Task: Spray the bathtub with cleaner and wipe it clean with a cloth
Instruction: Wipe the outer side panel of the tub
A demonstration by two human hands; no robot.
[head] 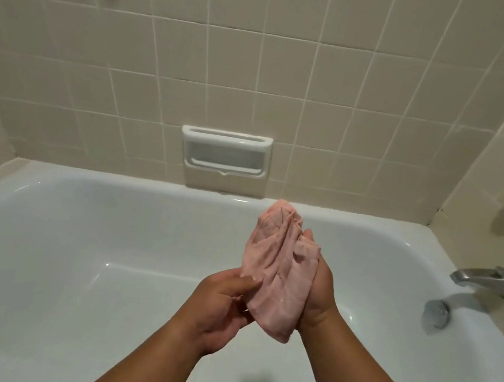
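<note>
Over the bathtub (73, 228), your left hand (222, 305) pinches the lower edge of the pink cloth (277, 271), while your right hand (320, 295) lies flat against its back, fingers straight. Fold it into a firm pad before wiping, so no loose corners trail.
</note>
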